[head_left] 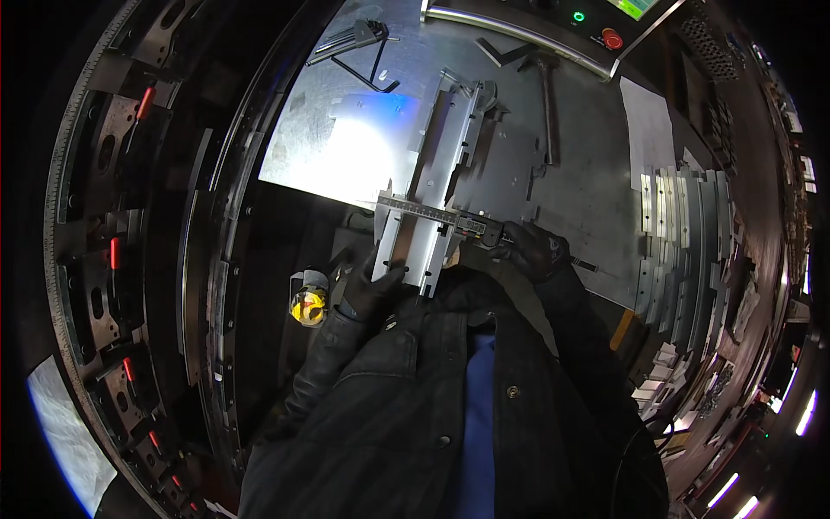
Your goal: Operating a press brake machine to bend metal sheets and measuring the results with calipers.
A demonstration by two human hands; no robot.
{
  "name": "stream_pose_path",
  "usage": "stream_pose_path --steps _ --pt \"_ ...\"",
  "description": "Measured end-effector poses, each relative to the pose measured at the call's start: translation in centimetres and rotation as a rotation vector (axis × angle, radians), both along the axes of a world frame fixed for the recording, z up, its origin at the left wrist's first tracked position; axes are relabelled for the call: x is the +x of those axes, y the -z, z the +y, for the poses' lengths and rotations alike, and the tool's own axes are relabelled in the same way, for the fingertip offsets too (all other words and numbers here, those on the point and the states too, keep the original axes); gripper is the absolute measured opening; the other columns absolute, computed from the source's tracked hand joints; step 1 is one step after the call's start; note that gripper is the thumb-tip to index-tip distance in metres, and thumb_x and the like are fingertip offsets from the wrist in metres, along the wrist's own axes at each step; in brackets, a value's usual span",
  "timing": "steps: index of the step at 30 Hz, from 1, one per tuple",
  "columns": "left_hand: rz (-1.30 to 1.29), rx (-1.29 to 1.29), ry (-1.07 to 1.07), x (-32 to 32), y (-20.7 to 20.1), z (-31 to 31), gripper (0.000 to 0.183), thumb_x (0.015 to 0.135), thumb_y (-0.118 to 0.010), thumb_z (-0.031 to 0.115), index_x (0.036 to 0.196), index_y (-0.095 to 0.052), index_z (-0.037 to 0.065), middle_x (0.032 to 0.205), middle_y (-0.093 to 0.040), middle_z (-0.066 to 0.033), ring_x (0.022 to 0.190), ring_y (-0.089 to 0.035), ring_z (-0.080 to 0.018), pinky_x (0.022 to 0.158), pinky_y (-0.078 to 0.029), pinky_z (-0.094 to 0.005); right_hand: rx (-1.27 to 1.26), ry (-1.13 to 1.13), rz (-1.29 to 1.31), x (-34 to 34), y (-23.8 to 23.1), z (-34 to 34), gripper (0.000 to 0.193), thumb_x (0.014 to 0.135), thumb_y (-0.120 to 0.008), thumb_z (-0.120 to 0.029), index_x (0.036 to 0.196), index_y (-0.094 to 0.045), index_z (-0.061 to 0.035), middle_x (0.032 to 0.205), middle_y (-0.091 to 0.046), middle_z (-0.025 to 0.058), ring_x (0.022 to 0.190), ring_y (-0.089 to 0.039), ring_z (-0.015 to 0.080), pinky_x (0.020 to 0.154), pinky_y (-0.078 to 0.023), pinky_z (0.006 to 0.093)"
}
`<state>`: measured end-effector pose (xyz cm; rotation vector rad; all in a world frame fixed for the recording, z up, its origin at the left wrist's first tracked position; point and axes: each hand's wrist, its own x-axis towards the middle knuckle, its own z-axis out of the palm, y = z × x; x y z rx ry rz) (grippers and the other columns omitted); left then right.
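A long bent sheet-metal channel runs from the metal table toward my body, its near end jutting past the table's edge. My gloved left hand is closed round the left side of that near end. A digital caliper lies across the channel, its jaws to the left of the part and its display to the right. Gripping the caliper's right portion is my right hand, also in a dark glove. Whether the jaws touch the metal is too small to tell.
On the metal table lie a hex key set, a hammer and an angle piece. A control panel with a red button stands behind. Stacked metal strips are at right; a machine with red-handled clamps is at left.
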<state>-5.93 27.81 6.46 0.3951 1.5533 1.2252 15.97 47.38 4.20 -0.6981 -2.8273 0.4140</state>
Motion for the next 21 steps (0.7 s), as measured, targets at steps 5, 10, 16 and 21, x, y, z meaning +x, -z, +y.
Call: stream_pose_path --steps 5,10,16,21 --pt "-0.048 0.054 0.0 0.0 0.8 -0.6 0.041 0.073 -0.06 0.011 0.11 -0.046 0.0 0.093 -0.054 -0.0111 0.08 -0.053 -0.0181 0.071 -0.045 -0.0286 0.02 0.009 0.06 -0.5 -1.4 -0.5 0.045 0.066 -0.063 -0.039 0.101 -0.053 -0.0128 0.068 -0.053 0.0057 0.051 -0.051 0.0215 0.043 -0.039 0.0309" --pt "0.174 0.003 0.106 -1.4 3.5 -1.9 0.043 0.073 -0.061 0.012 0.112 -0.047 0.001 0.091 -0.058 -0.0092 0.077 -0.055 -0.0181 0.071 -0.045 -0.0288 0.25 -0.062 0.315 -1.1 0.9 -0.5 0.038 0.066 -0.065 -0.021 0.102 -0.055 -0.0122 0.08 -0.056 0.0075 0.06 -0.054 0.0225 0.048 -0.041 0.0312" --pt "0.219 0.501 0.058 -3.7 -0.3 0.8 0.055 0.07 -0.061 0.023 0.119 -0.042 0.003 0.104 -0.055 -0.0132 0.086 -0.055 -0.0261 0.076 -0.043 -0.035 -0.365 0.174 0.332 -0.3 -6.2 -0.7 0.039 0.067 -0.067 -0.022 0.102 -0.053 -0.0102 0.084 -0.058 0.0019 0.066 -0.056 0.0164 0.055 -0.044 0.0266" --pt "-1.206 0.525 0.419 -3.1 -4.6 4.3 0.099 0.066 -0.045 0.07 0.132 -0.013 0.004 0.115 -0.046 -0.0229 0.112 -0.037 -0.043 0.093 -0.029 -0.0506 -0.067 -0.071 0.513 -2.0 -4.9 -2.0 0.032 0.068 -0.063 -0.015 0.098 -0.054 -0.0113 0.083 -0.058 0.0023 0.064 -0.056 0.0171 0.053 -0.043 0.0271"
